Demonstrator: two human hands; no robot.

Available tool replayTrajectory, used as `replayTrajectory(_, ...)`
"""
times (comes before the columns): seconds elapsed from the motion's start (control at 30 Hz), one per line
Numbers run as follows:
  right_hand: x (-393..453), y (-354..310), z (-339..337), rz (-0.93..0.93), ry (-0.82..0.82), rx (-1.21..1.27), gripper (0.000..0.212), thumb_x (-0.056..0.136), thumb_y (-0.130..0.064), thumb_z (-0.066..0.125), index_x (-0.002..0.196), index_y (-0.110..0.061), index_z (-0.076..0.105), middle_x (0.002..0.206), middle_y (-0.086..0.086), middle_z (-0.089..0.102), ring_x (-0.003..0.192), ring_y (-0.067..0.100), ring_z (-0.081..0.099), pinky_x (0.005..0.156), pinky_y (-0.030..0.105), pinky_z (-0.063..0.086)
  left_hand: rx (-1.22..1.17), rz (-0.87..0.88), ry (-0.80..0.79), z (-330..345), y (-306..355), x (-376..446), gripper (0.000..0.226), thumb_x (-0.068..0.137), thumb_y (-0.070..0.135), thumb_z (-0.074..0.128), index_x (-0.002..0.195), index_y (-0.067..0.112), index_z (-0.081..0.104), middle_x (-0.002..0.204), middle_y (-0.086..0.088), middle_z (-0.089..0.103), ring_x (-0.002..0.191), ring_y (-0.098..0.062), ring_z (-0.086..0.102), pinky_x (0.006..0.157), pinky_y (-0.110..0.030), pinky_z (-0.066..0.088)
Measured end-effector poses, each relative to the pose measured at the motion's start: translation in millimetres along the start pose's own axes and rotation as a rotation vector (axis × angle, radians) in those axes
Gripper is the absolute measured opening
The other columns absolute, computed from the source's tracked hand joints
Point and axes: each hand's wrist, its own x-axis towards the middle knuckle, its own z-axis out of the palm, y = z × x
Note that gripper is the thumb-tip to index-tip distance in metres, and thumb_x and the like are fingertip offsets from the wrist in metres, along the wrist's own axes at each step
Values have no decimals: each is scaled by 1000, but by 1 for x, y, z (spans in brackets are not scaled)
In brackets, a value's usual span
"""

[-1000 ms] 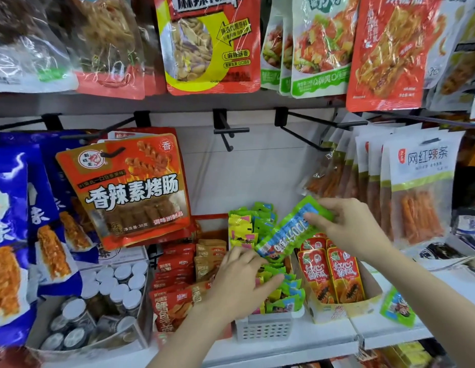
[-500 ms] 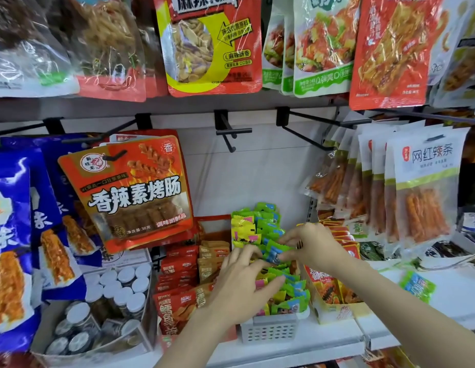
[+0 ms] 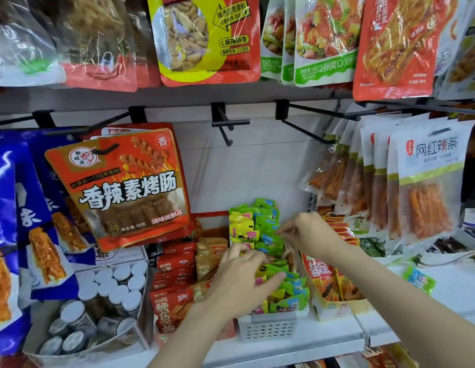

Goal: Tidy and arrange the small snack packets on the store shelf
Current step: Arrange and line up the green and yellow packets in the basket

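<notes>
Forearms enter from the bottom edge, both reaching up and forward onto the white shelf (image 3: 324, 338). Nearest thing on it: a grey slotted basket (image 3: 268, 329), front wall toward the camera, crammed with small green, yellow and blue snack packets (image 3: 287, 296).

Left hand (image 3: 241, 285) lies over the front half of the basket, fingers spread and fairly straight, pressing down on the packet tops; no curl round any one packet that I can see. Grip: flat, holding nothing.

Right hand (image 3: 310, 235) sits further back and higher, over the rear packets (image 3: 257, 224), which stand stacked against the back panel. Thumb and forefinger are drawn together at the fingertips (image 3: 280, 231); they seem to pinch a green packet edge, but motion blur leaves it unsure.

Key relation: the packet row runs front to back, long axis pointing away from the camera, rising toward the rear. Rear packets lie directly left of the right fingertips, touching or nearly so; the right hand is the nearer one for them, the left for the front.

One stray green-blue packet (image 3: 419, 280) lies flat on the shelf well right of the basket, nearer the right arm; long axis roughly left to right.

Beyond: an orange-red snack box (image 3: 329, 282) just right of the basket, hanging bags above.
</notes>
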Motion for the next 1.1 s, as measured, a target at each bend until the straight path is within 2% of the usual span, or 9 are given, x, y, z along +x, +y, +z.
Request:
replayTrajectory(0.13, 7, -9, 13, 43, 16, -69, 19, 86, -38, 72, 103, -30, 77, 107, 0, 56, 97, 20, 64, 83, 31, 53, 22, -2, 4, 4, -2, 1, 65, 82, 83, 26, 114, 35, 56, 116, 15, 58, 125, -8, 28, 103, -28, 25)
replayTrajectory(0.4, 16, -24, 25, 126, -58, -149, 24, 89, -39, 59, 106, -33, 74, 119, 7, 52, 116, 28, 51, 97, 42, 47, 3, 18, 43, 5, -2, 0, 66, 83, 81, 29, 110, 30, 60, 110, 17, 62, 121, -7, 30, 104, -29, 25)
replayTrajectory(0.53, 11, -19, 26, 186, -107, -113, 25, 84, -46, 66, 109, -41, 72, 122, 4, 51, 124, 26, 43, 103, 44, 41, -6, 5, 43, 5, -1, -2, 62, 84, 79, 32, 107, 29, 59, 108, 16, 61, 120, -7, 28, 103, -28, 25)
replayTrajectory(0.67, 6, -21, 38, 224, 38, -143, 18, 80, -46, 73, 97, -41, 74, 120, -2, 50, 123, 23, 39, 99, 43, 35, -13, -4, 28, 4, 2, -3, 61, 82, 78, 32, 105, 28, 59, 109, 17, 62, 120, -8, 29, 104, -28, 24)
replayTrajectory(0.77, 0, -21, 34, 142, 138, -154, 10, 85, -40, 69, 94, -35, 73, 120, -6, 48, 122, 19, 38, 94, 39, 30, -14, -21, 18, 1, 3, -3, 64, 81, 79, 31, 108, 28, 59, 113, 16, 62, 121, -8, 27, 103, -28, 24)
replayTrajectory(0.87, -12, -8, 4, 28, 231, 43, 7, 90, -24, 68, 91, -17, 68, 118, -3, 60, 114, 19, 55, 88, 29, 38, 3, -13, 4, 0, 2, -1, 68, 81, 80, 29, 115, 30, 60, 117, 16, 61, 124, -8, 27, 106, -29, 25)
replayTrajectory(0.97, -35, 11, -36, 85, 277, 176, 14, 92, -22, 66, 81, -20, 57, 89, -4, 72, 77, 21, 64, 60, 15, 41, 25, 9, 6, 1, 2, 0, 71, 81, 80, 27, 120, 30, 59, 120, 14, 60, 126, -9, 28, 109, -30, 23)
replayTrajectory(1.03, -49, 22, -53, 138, 352, 302, 22, 90, -24, 68, 75, -23, 52, 72, 0, 71, 68, 20, 65, 65, 24, 48, 20, 23, 12, 0, 4, 1, 72, 80, 80, 27, 119, 29, 61, 120, 11, 60, 126, -8, 29, 108, -28, 20)
replayTrajectory(1.1, -57, 25, -65, 150, 422, 455, 22, 90, -20, 69, 75, -21, 53, 73, 3, 72, 74, 22, 70, 73, 40, 54, 17, 25, 2, -2, 5, 6, 73, 79, 80, 28, 118, 28, 62, 121, 8, 60, 127, -10, 35, 112, -29, 20)
